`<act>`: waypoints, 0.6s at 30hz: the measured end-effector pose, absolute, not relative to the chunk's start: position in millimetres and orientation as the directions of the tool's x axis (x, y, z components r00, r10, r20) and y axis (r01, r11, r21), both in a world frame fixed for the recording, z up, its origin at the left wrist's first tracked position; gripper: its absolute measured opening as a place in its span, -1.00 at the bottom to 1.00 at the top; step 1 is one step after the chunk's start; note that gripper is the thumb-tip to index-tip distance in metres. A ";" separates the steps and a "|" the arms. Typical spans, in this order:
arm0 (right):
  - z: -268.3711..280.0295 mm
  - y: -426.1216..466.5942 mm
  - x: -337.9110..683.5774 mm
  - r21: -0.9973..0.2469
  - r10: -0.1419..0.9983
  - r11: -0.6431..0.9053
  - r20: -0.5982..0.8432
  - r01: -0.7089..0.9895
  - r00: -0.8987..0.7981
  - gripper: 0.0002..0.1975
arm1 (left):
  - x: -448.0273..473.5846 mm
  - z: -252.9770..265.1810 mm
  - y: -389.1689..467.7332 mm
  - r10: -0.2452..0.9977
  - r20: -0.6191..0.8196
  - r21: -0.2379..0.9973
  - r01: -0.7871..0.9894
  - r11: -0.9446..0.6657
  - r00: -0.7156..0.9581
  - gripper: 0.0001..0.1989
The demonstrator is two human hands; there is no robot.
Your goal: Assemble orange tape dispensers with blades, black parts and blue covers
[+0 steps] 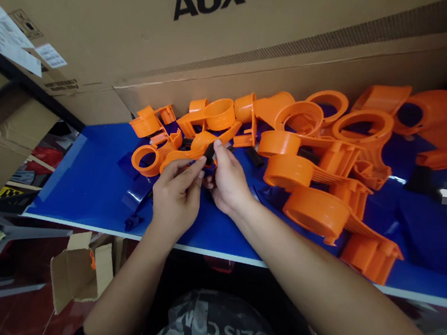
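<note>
Centrally, one small black piece (209, 154) sits pinched between the fingertips of both hands, at the far end of the left hand (176, 197) and just left of the right thumb, the right hand (230, 182) closing round it too; fingers cover part, so its long axis cannot be told. Orange holders (316, 209) spread beyond and right over the blue surface (84, 172): three line up at near right, the rest overlap beyond exact count. One loose black strip (254, 156) lies right of the hands.
</note>
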State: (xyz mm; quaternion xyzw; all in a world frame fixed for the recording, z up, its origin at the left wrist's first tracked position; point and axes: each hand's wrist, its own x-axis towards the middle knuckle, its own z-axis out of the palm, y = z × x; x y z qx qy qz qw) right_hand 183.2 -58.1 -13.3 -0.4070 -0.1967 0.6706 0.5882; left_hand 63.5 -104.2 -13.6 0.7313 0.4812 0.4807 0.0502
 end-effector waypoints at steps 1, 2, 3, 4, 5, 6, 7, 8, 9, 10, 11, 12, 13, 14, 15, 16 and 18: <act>-12.8 -58.6 183.1 -0.743 0.949 -0.231 -0.315 -0.629 0.024 -0.57 | 64.4 -13.5 -104.4 0.758 0.649 0.542 0.659 -0.522 0.066 -0.66; -12.3 -59.2 183.0 -0.742 0.949 -0.229 -0.314 -0.630 0.024 -0.57 | 65.4 -13.5 -104.5 0.764 0.643 0.549 0.661 -0.512 0.057 -0.65; -11.7 -59.9 182.8 -0.740 0.950 -0.225 -0.310 -0.633 0.025 -0.57 | 66.4 -13.6 -104.6 0.769 0.637 0.555 0.662 -0.504 0.051 -0.65; -11.3 -60.4 182.6 -0.738 0.952 -0.221 -0.306 -0.637 0.025 -0.57 | 67.4 -13.8 -104.5 0.772 0.634 0.561 0.661 -0.498 0.043 -0.64; -11.0 -60.8 182.4 -0.736 0.953 -0.217 -0.302 -0.641 0.024 -0.57 | 68.4 -14.0 -104.2 0.774 0.632 0.569 0.658 -0.494 0.034 -0.64; -10.9 -61.1 182.2 -0.734 0.954 -0.214 -0.299 -0.644 0.023 -0.57 | 69.3 -14.2 -103.8 0.774 0.632 0.578 0.652 -0.491 0.023 -0.64; -11.1 -61.3 182.1 -0.734 0.954 -0.213 -0.297 -0.645 0.024 -0.57 | 70.1 -14.4 -103.2 0.774 0.633 0.588 0.645 -0.488 0.009 -0.64; -11.3 -61.3 181.9 -0.733 0.954 -0.213 -0.299 -0.646 0.024 -0.58 | 70.8 -14.5 -102.5 0.773 0.635 0.598 0.639 -0.485 -0.007 -0.64; -11.7 -61.2 181.8 -0.732 0.953 -0.216 -0.302 -0.646 0.024 -0.58 | 71.4 -14.7 -101.7 0.772 0.635 0.608 0.632 -0.480 -0.024 -0.64; -12.2 -61.0 181.8 -0.732 0.952 -0.218 -0.305 -0.646 0.024 -0.59 | 72.0 -14.7 -100.9 0.774 0.633 0.620 0.625 -0.474 -0.040 -0.64; -12.7 -60.8 181.7 -0.732 0.951 -0.220 -0.308 -0.645 0.025 -0.59 | 72.5 -14.8 -99.9 0.777 0.628 0.630 0.620 -0.468 -0.051 -0.64; -13.2 -60.7 181.6 -0.732 0.950 -0.221 -0.312 -0.645 0.028 -0.59 | 73.0 -14.9 -98.9 0.782 0.621 0.639 0.617 -0.459 -0.061 -0.64; -13.7 -60.6 181.4 -0.731 0.949 -0.220 -0.314 -0.645 0.032 -0.58 | 73.5 -15.0 -97.9 0.788 0.612 0.648 0.617 -0.448 -0.071 -0.63; -14.0 -60.6 181.2 -0.731 0.948 -0.220 -0.316 -0.645 0.035 -0.57 | 73.8 -15.2 -96.8 0.796 0.600 0.658 0.616 -0.433 -0.082 -0.63; -14.3 -60.6 180.9 -0.732 0.948 -0.220 -0.317 -0.645 0.037 -0.57 | 74.2 -15.4 -95.6 0.806 0.584 0.672 0.614 -0.415 -0.096 -0.62; -14.5 -60.6 180.7 -0.732 0.948 -0.219 -0.317 -0.645 0.038 -0.57 | 74.4 -15.6 -94.5 0.816 0.567 0.689 0.607 -0.395 -0.113 -0.61; -14.9 -60.6 180.1 -0.735 0.949 -0.217 -0.313 -0.643 0.038 -0.56 | 74.7 -15.2 -92.2 0.839 0.525 0.730 0.582 -0.358 -0.142 -0.59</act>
